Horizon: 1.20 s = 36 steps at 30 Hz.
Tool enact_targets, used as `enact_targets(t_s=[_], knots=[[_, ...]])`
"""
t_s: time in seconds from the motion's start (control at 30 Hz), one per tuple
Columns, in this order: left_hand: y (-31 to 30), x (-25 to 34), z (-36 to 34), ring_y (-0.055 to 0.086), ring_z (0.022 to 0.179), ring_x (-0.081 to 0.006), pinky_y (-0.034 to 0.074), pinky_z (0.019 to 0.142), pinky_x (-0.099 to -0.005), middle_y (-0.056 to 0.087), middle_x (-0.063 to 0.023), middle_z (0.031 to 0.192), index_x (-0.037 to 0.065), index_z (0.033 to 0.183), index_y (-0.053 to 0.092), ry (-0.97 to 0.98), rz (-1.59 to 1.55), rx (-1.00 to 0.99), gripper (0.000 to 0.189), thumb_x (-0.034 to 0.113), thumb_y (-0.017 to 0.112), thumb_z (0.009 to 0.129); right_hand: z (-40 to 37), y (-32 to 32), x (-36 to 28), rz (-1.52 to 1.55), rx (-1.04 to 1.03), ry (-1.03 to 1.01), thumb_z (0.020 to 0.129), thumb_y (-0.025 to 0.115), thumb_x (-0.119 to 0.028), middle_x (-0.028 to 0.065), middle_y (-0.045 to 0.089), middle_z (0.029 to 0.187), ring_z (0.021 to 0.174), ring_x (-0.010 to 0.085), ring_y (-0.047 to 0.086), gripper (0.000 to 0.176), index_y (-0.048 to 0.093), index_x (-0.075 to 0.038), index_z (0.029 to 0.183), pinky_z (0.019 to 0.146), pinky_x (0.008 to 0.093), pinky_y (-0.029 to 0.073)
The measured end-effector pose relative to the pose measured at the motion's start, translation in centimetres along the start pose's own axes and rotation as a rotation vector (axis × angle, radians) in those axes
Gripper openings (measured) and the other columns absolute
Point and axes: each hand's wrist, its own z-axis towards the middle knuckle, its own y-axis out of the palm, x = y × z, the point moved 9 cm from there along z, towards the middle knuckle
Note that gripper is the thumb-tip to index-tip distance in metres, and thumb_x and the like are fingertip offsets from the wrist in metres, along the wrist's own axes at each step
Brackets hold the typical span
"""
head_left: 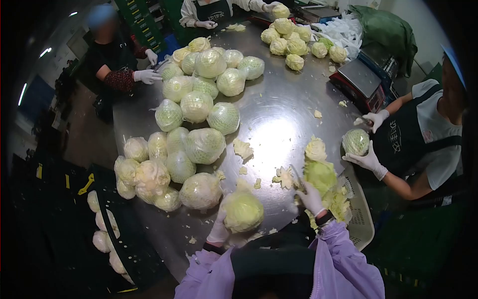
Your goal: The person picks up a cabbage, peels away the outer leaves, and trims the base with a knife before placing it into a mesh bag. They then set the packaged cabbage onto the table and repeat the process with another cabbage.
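A trimmed green cabbage (244, 212) rests at the near edge of the metal table, with my gloved left hand (219, 228) gripping its left side. My gloved right hand (311, 199) is closed around a knife (297, 173), whose blade points up and away from me. Just right of that hand lie a loose green cabbage (320, 177) and a pile of leaves (338, 205). Leaf scraps (284, 177) lie between the two hands. Beyond my left hand sits a film-wrapped cabbage (200, 191).
Many wrapped cabbages (196, 106) fill the table's left side. Unwrapped ones (297, 46) are piled at the back near a scale (357, 79). A white basket (366, 224) stands at the right edge. Co-workers' hands (368, 159) are at the right, left and back.
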Motion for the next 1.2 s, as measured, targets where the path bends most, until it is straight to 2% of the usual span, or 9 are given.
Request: enact_targets(t_s=[0.2, 0.27, 0.4, 0.63, 0.87, 0.97, 1.03, 1.07, 1.2], knots=[[6.4, 2.5, 1.5, 0.042, 0.129, -0.0236, 0.037, 0.107, -0.0377, 0.039, -0.0112, 0.142, 0.007, 0.146, 0.026, -0.011, -0.072, -0.109, 0.086, 0.047, 0.066, 0.082, -3.2, -7.5, 0.5, 0.117, 0.363, 0.027, 0.083, 0.068, -0.011, 0.0144, 0.066, 0.107, 0.092, 0.0224, 0.066, 0.045, 0.055, 0.002, 0.124, 0.078, 0.0322, 0.052], [7.0, 2.8, 2.5, 0.042, 0.127, -0.0234, 0.037, 0.106, -0.0368, 0.039, -0.0117, 0.141, 0.006, 0.147, 0.025, 0.065, 0.057, -0.093, 0.085, 0.042, 0.067, 0.082, -4.2, -3.9, -4.7, 0.562, -0.055, 0.317, 0.082, 0.071, -0.012, 0.0088, 0.067, 0.095, 0.079, 0.0147, 0.064, 0.036, 0.061, 0.001, 0.114, 0.068, 0.0279, 0.051], [8.2, 3.9, 2.6, 0.043, 0.125, -0.0239, 0.038, 0.105, -0.0359, 0.039, -0.0145, 0.138, 0.001, 0.146, 0.022, 0.302, 0.428, -0.005, 0.090, 0.021, 0.074, 0.076, -3.5, -2.1, -13.8, 0.442, 0.015, -0.108, 0.073, 0.081, -0.025, 0.0081, 0.061, 0.081, 0.070, 0.0159, 0.060, 0.037, 0.062, -0.002, 0.094, 0.064, 0.0283, 0.049], [8.9, 4.2, 0.3, 0.037, 0.130, -0.0378, 0.034, 0.107, -0.0434, 0.035, -0.0256, 0.138, -0.003, 0.144, 0.023, 0.711, 1.265, 0.195, 0.099, 0.019, 0.082, 0.068, -2.0, 0.4, -14.5, 0.142, -0.089, -0.096, 0.066, 0.084, -0.039, 0.0124, 0.055, 0.074, 0.064, 0.0249, 0.056, 0.053, 0.053, -0.001, 0.087, 0.060, 0.0354, 0.047], [8.0, 3.1, 2.3, 0.039, 0.127, -0.0387, 0.034, 0.106, -0.0445, 0.037, -0.0250, 0.136, 0.000, 0.145, 0.023, 0.557, 1.280, 0.224, 0.103, 0.020, 0.083, 0.065, -3.3, 4.4, -10.1, 0.537, -0.096, 0.015, 0.071, 0.080, -0.042, 0.0140, 0.056, 0.075, 0.063, 0.0252, 0.055, 0.051, 0.053, -0.002, 0.088, 0.062, 0.0349, 0.047], [6.8, 3.4, 3.9, 0.037, 0.126, -0.0400, 0.031, 0.108, -0.0444, 0.035, -0.0260, 0.136, -0.003, 0.144, 0.025, 0.485, 1.149, 0.176, 0.097, 0.020, 0.082, 0.068, -3.8, 3.0, -13.6, -0.058, 0.072, -0.338, 0.079, 0.075, -0.031, 0.0113, 0.058, 0.077, 0.064, 0.0200, 0.055, 0.039, 0.054, -0.002, 0.093, 0.062, 0.0315, 0.048], [5.0, 3.2, 4.8, 0.041, 0.123, -0.0351, 0.033, 0.106, -0.0432, 0.038, -0.0229, 0.134, -0.002, 0.144, 0.025, 0.408, 1.018, 0.170, 0.094, 0.019, 0.081, 0.071, -2.6, 4.2, -11.9, 0.277, -0.133, -0.221, 0.085, 0.068, -0.018, 0.0051, 0.060, 0.077, 0.065, 0.0139, 0.057, 0.023, 0.054, -0.002, 0.095, 0.061, 0.0276, 0.048], [3.9, 2.8, 5.2, 0.041, 0.124, -0.0307, 0.034, 0.106, -0.0417, 0.038, -0.0212, 0.136, -0.001, 0.144, 0.025, 0.413, 0.857, 0.138, 0.093, 0.014, 0.080, 0.071, -2.6, 4.8, -9.2, 0.717, -0.274, 0.170, 0.089, 0.064, -0.011, 0.0006, 0.059, 0.074, 0.061, 0.0066, 0.056, 0.011, 0.056, -0.002, 0.090, 0.058, 0.0209, 0.046], [1.9, 3.9, 4.7, 0.042, 0.125, -0.0279, 0.036, 0.106, -0.0397, 0.040, -0.0183, 0.136, 0.001, 0.144, 0.028, 0.367, 0.601, 0.162, 0.085, 0.021, 0.075, 0.076, -1.4, 0.9, -1.9, 0.889, -0.118, 0.436, 0.089, 0.063, -0.009, 0.0000, 0.058, 0.068, 0.052, 0.0061, 0.054, 0.010, 0.054, -0.006, 0.089, 0.047, 0.0191, 0.041]])
